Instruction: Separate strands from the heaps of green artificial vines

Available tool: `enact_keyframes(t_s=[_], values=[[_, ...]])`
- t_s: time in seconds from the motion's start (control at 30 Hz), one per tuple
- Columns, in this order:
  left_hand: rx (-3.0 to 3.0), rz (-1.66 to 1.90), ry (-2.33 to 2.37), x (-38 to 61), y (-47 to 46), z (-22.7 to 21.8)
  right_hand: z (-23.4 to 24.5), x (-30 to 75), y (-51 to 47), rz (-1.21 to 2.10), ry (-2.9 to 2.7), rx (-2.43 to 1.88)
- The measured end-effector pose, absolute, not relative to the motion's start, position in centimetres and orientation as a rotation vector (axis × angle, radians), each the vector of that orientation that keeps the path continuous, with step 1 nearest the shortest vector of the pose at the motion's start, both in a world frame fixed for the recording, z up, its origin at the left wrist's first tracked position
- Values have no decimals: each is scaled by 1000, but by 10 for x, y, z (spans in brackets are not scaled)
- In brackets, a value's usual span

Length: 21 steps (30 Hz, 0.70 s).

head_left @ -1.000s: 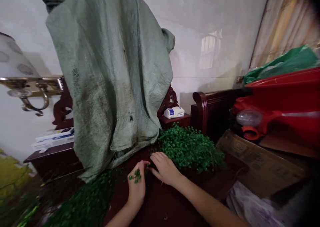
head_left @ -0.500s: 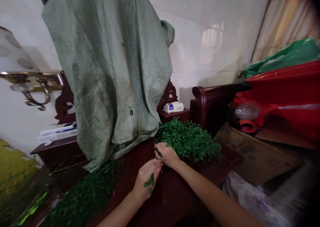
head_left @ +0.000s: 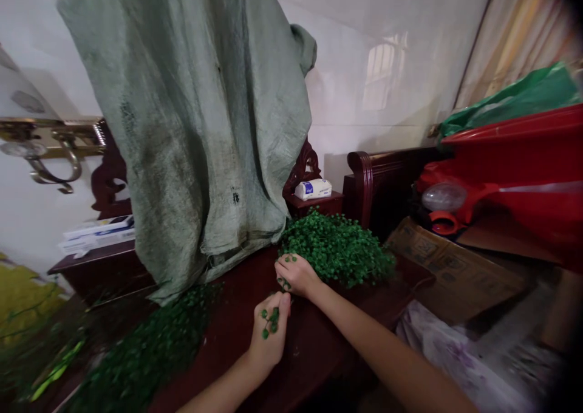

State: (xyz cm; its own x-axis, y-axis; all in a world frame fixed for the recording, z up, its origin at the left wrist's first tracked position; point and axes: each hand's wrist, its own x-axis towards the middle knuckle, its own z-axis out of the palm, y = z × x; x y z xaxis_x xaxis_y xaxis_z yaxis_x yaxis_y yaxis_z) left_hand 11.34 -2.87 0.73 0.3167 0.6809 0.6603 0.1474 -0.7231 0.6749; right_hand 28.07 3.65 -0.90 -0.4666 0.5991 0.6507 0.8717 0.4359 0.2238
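My left hand (head_left: 272, 331) is closed low over the dark red tabletop (head_left: 314, 352), and small round green leaves of a sprig (head_left: 269, 323) stick out over its back. Just beyond it, my right hand (head_left: 297, 275) is closed too, with leaves showing between its fingers. The two hands nearly touch, and the stems inside them are mostly hidden. Right behind my right hand lies a bushy pile of green leafy sprigs (head_left: 339, 246). Another, darker heap of green sprigs (head_left: 150, 352) spreads to the left of my left hand.
A large grey-green woven sheet (head_left: 191, 115) drapes over something behind the table. A tissue pack (head_left: 314, 189) sits on a ledge. At right are flattened cardboard (head_left: 446, 267), a red plastic item (head_left: 523, 176) and a plastic bag (head_left: 441, 352). A brass wall lamp (head_left: 64, 152) hangs left.
My left hand has turned and closed more tightly, its leaves now spread over its back. My right hand has curled further around its leaves. The view has shifted slightly.
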Motion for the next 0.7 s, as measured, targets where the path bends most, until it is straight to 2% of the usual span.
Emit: enact_keyframes(t_s=[0.43,0.7], values=[[2605,988,440,106,-30,0,-9,278,38,-888,-2187,-1270],[2509,1270,784,103,-5,-2,-7,278,34,-835,-2189,-1241]])
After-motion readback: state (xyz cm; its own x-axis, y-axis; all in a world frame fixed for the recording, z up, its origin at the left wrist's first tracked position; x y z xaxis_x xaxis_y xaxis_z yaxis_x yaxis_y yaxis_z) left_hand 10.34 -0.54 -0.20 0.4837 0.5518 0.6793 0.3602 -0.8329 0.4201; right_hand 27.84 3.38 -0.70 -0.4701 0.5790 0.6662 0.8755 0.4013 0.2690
